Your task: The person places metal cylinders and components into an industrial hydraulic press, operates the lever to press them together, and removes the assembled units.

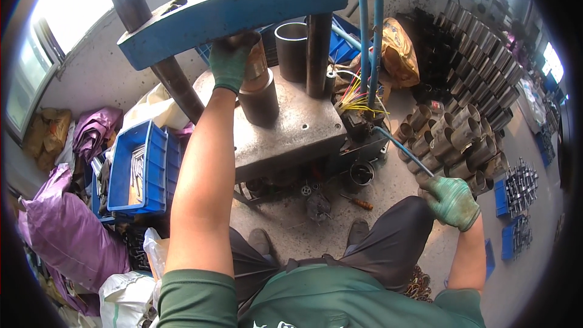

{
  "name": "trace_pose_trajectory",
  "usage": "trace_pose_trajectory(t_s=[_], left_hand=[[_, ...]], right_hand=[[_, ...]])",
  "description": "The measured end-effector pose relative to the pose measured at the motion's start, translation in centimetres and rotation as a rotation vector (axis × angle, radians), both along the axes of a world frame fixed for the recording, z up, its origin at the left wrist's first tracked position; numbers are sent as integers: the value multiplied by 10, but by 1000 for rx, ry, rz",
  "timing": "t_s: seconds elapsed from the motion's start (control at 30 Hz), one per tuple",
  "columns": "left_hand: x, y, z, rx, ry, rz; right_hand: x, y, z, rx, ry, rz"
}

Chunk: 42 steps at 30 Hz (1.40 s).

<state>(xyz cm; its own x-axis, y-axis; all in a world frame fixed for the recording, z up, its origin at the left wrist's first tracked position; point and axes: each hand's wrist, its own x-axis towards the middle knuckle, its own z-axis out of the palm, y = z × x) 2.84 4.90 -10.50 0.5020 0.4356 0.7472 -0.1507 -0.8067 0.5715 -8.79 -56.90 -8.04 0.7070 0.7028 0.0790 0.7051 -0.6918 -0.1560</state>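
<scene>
At eleven o'clock, beneath blue press beam: left hand gripping upper cylinder, at mouth of wider sleeve. Right hand, four o'clock, closed on lever. Risk: beam lowered early could crush left hand; off-centre cylinder could tip.

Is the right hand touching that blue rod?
Touching. The head view shows the gloved right hand closed around the near end of the blue rod.
</scene>
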Motion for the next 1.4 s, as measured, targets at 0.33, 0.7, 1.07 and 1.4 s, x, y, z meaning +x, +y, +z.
trace_pose_trajectory(t_s=[0.33,0.7,1.07,1.4], left_hand=[[-1,-13,0,187,-25,67],[1,-14,-2,381,-46,125],[-5,-16,-1,310,-41,89],[1,-7,-7,425,-5,188]], right_hand=[[4,-9,-3,-103,53,42],[4,-5,4,-135,120,-36],[1,4,9,-51,171,-73],[3,2,10,-75,151,-49]])
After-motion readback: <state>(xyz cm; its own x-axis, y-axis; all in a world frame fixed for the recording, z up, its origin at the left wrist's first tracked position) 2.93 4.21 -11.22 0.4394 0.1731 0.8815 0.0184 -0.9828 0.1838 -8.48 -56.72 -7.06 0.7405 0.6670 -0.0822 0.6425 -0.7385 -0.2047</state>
